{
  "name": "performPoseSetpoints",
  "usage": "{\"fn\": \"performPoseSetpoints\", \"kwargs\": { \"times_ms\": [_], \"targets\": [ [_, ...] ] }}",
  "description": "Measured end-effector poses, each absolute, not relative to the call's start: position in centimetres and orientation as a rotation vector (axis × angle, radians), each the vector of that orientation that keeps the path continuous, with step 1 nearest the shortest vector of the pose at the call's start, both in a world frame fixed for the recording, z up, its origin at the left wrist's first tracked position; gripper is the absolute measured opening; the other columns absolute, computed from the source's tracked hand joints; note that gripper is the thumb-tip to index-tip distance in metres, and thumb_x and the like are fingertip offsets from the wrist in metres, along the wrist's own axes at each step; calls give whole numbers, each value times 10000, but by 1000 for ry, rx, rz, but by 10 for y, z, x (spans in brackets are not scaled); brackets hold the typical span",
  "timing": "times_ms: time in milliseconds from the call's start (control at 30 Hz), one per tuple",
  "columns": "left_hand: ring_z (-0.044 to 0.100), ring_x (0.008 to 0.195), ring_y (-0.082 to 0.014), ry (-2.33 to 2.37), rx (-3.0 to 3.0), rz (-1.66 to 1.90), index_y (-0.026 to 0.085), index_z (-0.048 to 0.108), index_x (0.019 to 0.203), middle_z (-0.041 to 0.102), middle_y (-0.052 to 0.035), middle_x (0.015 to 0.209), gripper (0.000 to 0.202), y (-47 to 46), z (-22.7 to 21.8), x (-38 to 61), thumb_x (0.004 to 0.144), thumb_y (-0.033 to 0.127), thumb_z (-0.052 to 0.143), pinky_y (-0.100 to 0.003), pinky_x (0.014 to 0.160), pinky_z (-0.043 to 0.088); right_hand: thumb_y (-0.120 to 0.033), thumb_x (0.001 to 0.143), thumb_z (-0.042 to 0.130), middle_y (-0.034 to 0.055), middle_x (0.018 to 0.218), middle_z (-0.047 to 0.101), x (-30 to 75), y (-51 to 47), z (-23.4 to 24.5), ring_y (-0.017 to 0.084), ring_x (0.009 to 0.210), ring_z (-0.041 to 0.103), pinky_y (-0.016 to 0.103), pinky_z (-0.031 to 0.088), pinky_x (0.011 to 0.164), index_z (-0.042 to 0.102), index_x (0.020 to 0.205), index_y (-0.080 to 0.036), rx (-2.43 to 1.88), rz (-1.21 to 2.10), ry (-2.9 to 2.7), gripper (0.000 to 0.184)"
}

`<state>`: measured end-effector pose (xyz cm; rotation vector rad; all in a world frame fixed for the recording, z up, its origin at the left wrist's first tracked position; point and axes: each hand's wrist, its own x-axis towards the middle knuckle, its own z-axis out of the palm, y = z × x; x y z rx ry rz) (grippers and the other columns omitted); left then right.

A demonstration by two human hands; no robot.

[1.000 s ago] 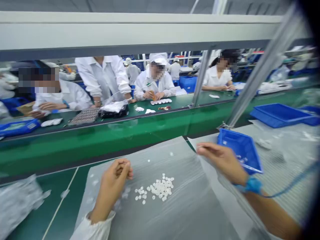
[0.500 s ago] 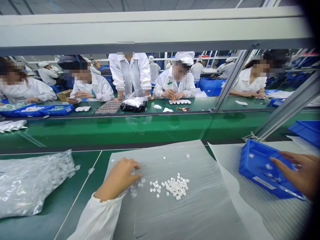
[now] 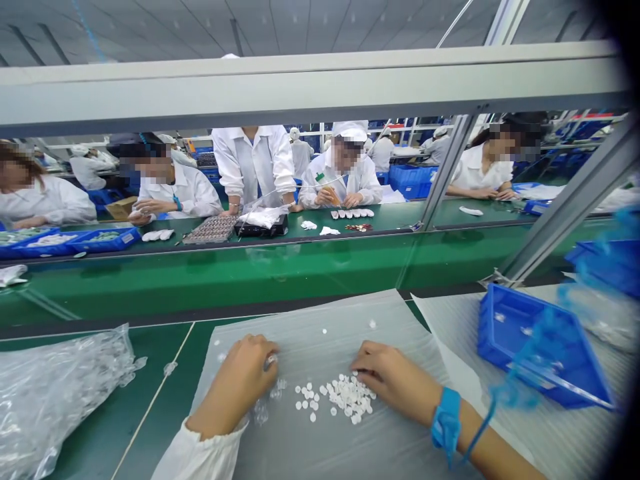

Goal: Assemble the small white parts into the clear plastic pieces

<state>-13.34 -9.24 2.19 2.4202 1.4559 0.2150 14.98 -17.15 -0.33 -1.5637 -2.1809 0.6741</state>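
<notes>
A clear plastic bag [image 3: 55,400] packed with small transparent parts slumps on the green desk [image 3: 155,347] at eight o'clock, and a blue plastic tray [image 3: 545,373] holding a few pieces sits on ribbed foam sheeting [image 3: 550,433] at four o'clock. Beyond a green conveyor [image 3: 215,273] at twelve o'clock, co-workers in white coats [image 3: 340,177] work along the far desk [image 3: 395,213].

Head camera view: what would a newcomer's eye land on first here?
The pile of small white discs on the foam sheet stands out first, with the right hand, wearing a blue wrist strap, at its edge and the left hand beside it. A blue tray sits to the right, and a bulging plastic bag to the left. Beyond the green conveyor, white-coated co-workers line the far side.
</notes>
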Motion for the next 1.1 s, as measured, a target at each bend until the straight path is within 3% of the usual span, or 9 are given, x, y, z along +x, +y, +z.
{"fn": "performPoseSetpoints", "kwargs": {
  "times_ms": [133, 300, 467, 567, 767, 933, 1100],
  "targets": [
    [646, 874, -245, 1374, 2337, 382, 177, 710, 1059, 667, -111, 1047, 321, -93, 13, -122, 889, 174, 437, -384, 798, 483, -139, 957, 477, 62, 971, 623, 150, -175, -7, 182, 822, 631, 304, 493, 754, 710, 892, -190, -1583, 716, -2160, 248],
    [663, 918, -228, 1248, 1937, 758, 206, 706, 1000, 668, -89, 1115, 215, -97, -3, -104, 889, 317, 559, -358, 822, 531, -115, 938, 493, 60, 997, 596, 149, -178, -8, 188, 865, 614, 321, 493, 792, 665, 915, -183, -1577, 744, -2187, 187],
    [676, 859, -215, 1167, 1340, 840, 179, 714, 1002, 728, -79, 952, 327, -103, 1, -89, 790, 426, 742, -327, 805, 556, -115, 938, 483, 65, 1007, 588, 150, -183, -6, 203, 903, 595, 345, 491, 805, 637, 889, -177, -1552, 742, -2214, 174],
    [668, 870, -198, 1116, 1194, 861, 167, 728, 1022, 737, -85, 983, 381, -107, 5, -84, 746, 420, 795, -307, 829, 543, -128, 935, 479, 63, 958, 605, 149, -184, -3, 197, 869, 587, 341, 483, 780, 620, 879, -171, -1470, 726, -2125, 158],
    [660, 915, -184, 1077, 1111, 823, 179, 745, 1042, 747, -72, 988, 408, -113, 6, -81, 697, 372, 846, -275, 867, 501, -322, 909, 617, 19, 716, 650, 142, -182, -3, 167, 690, 620, 300, 500, 660, 650, 875, -176, -1371, 1087, -1439, 154],
    [639, 785, -155, 1029, 1146, 818, 183, 749, 1006, 737, -47, 868, 361, -118, 3, -76, 713, 379, 830, -266, 779, 508, -355, 777, 780, 44, 797, 705, 139, -178, -9, 148, 678, 654, 287, 538, 662, 666, 794, -156, -1150, 1251, -1076, 230],
    [651, 784, -167, 1035, 1133, 821, 179, 754, 980, 747, -73, 957, 367, -121, -1, -71, 690, 386, 840, -287, 782, 523, -383, 752, 804, 44, 771, 717, 139, -175, -10, 150, 649, 675, 285, 560, 637, 683, 789, -152, -1136, 1298, -987, 264]
  ]
}}
